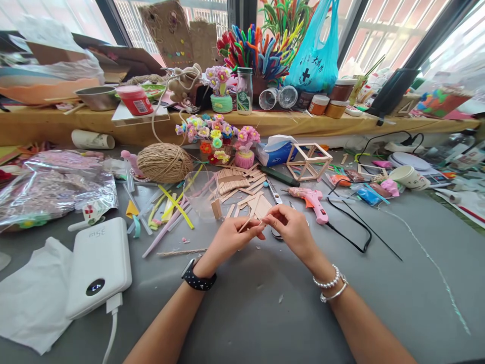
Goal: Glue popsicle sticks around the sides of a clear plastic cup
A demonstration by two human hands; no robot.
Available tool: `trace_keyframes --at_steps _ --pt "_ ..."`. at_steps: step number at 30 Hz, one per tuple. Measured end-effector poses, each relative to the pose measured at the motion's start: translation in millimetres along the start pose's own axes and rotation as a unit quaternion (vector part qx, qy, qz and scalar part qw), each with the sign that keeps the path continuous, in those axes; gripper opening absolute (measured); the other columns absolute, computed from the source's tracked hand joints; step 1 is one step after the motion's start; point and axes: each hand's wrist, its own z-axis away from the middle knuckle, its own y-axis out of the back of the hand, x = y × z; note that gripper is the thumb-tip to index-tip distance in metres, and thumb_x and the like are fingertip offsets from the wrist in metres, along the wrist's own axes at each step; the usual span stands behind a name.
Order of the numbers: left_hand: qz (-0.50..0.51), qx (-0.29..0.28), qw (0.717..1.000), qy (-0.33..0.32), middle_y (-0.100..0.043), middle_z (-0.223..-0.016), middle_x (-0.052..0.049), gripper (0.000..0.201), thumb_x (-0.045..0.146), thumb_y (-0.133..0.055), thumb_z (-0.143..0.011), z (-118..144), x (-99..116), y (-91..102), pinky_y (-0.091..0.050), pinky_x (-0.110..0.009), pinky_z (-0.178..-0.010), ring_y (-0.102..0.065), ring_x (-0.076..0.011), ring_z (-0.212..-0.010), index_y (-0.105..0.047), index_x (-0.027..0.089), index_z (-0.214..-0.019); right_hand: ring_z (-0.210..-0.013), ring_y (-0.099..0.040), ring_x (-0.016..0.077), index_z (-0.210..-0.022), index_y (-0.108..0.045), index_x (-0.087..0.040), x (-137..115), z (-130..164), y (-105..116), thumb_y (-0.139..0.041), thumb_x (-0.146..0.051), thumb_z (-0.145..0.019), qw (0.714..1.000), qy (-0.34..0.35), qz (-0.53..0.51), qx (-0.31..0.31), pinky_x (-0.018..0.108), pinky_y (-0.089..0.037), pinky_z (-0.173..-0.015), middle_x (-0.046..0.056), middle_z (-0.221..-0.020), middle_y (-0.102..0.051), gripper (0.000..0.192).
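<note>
My left hand point(232, 236) and my right hand point(291, 228) meet over the grey table point(265, 303), both pinching a thin wooden stick point(246, 224) between their fingertips. The stick slants up toward the right hand. Just behind the hands lies a pile of flat wooden sticks point(242, 189). A pink glue gun point(312, 199) with a black cord rests to the right of the hands. A wooden stick cube frame point(308, 162) stands further back.
A white power bank point(99, 265) and tissue point(30, 298) lie at the left. A twine ball point(164, 163), pipe-cleaner flowers point(212, 134), a tissue pack point(275, 150) and coloured strips point(170, 205) crowd the middle. A shelf point(242, 121) with jars and bags runs along the back.
</note>
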Motion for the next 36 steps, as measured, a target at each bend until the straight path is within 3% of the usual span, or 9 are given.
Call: trace_keyframes --at_steps 5,10,13,17,25,31,36 --pt "0.049 0.045 0.998 -0.003 -0.062 -0.063 -0.002 0.026 0.040 -0.056 -0.074 -0.1 -1.1 -2.0 -0.029 -0.020 -0.043 -0.035 -0.0067 -0.044 -0.063 0.015 -0.073 -0.050 -0.050 0.0109 -0.079 -0.059 -0.018 2.5 0.4 1.9 -0.033 -0.040 -0.090 0.997 -0.027 -0.061 0.041 0.024 -0.040 -0.050 0.000 -0.061 -0.055 0.036" --pt "0.050 0.027 0.998 0.002 -0.064 -0.065 -0.002 0.028 0.041 -0.055 -0.075 -0.6 -1.4 -2.5 -0.029 -0.020 -0.041 -0.036 -0.0067 -0.043 -0.062 0.015 -0.080 -0.061 -0.051 0.0127 -0.074 -0.056 -0.019 -3.0 1.3 1.4 -0.044 -0.034 -0.087 0.999 0.033 0.005 0.009 0.024 -0.040 -0.057 0.001 -0.068 -0.057 0.023" --pt "0.021 0.016 1.000 -0.014 -0.059 -0.056 0.001 0.026 0.040 -0.053 -0.076 -0.7 -1.3 -3.7 -0.030 -0.020 -0.043 -0.035 -0.0060 -0.040 -0.062 0.016 -0.072 -0.064 -0.051 0.0127 -0.071 -0.054 -0.019 -5.2 2.2 0.0 -0.043 -0.028 -0.087 0.998 0.057 0.037 -0.011 0.024 -0.039 -0.061 0.001 -0.068 -0.056 0.021" --pt "-0.044 0.030 0.998 -0.026 -0.047 -0.044 0.004 0.035 0.041 -0.049 -0.079 -0.7 -3.6 -5.0 -0.027 -0.020 -0.042 -0.033 -0.0065 -0.038 -0.056 0.017 -0.055 -0.062 -0.049 0.0119 -0.068 -0.053 -0.019 -3.6 2.5 -0.3 -0.042 -0.027 -0.088 0.995 0.072 0.052 -0.042 0.023 -0.038 -0.060 0.000 -0.067 -0.054 0.023" --pt "-0.103 0.047 0.992 -0.057 -0.051 -0.047 0.003 0.037 0.040 -0.046 -0.080 -1.1 -10.0 -5.7 -0.031 -0.021 -0.048 -0.039 -0.0088 -0.045 -0.053 0.018 -0.052 -0.056 -0.042 0.0108 -0.062 -0.047 -0.020 -2.1 1.4 0.2 -0.044 -0.026 -0.086 0.993 0.079 0.080 -0.049 0.023 -0.034 -0.054 -0.002 -0.062 -0.047 0.025" --pt "-0.090 0.055 0.993 -0.059 -0.055 -0.050 0.003 0.035 0.040 -0.047 -0.080 -1.4 -9.6 -6.4 -0.032 -0.021 -0.051 -0.040 -0.0091 -0.047 -0.054 0.017 -0.055 -0.059 -0.045 0.0112 -0.068 -0.046 -0.020 0.1 2.4 -4.3 -0.040 -0.026 -0.087 0.996 0.066 0.027 -0.055 0.023 -0.037 -0.057 -0.001 -0.066 -0.048 0.021" --pt "-0.039 0.057 0.996 -0.051 -0.055 -0.051 0.003 0.029 0.038 -0.048 -0.081 -0.3 -6.3 -5.4 -0.032 -0.021 -0.051 -0.040 -0.0092 -0.048 -0.057 0.017 -0.063 -0.053 -0.043 0.0104 -0.070 -0.043 -0.021 0.4 3.0 -7.5 -0.027 -0.031 -0.091 0.997 0.008 -0.053 -0.064 0.023 -0.036 -0.053 -0.003 -0.061 -0.046 0.028"
